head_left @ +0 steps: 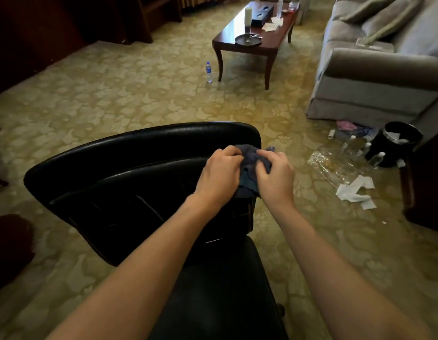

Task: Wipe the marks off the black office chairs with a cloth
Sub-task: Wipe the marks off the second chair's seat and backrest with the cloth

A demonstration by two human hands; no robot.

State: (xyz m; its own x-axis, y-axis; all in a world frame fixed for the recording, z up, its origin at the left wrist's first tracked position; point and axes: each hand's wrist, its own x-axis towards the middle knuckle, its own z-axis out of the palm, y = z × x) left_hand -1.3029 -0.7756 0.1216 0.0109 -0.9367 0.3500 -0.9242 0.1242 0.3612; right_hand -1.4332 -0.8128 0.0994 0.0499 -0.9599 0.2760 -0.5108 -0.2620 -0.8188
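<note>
A black office chair [120,173] stands right below me, its glossy backrest towards the room and its seat [220,290] under my forearms. A dark blue-grey cloth [248,165] is bunched over the right end of the backrest. My left hand [219,176] grips the cloth's left side with curled fingers. My right hand [275,177] grips its right side the same way. Both hands sit close together, and most of the cloth is hidden beneath them.
Patterned beige carpet all round. A dark wooden coffee table [269,42] with clutter stands ahead, a water bottle [208,71] on the floor by it. A grey sofa [374,77] is at right. A black bin [394,143], small bottles, plastic wrap and paper scraps [355,192] litter the floor at right.
</note>
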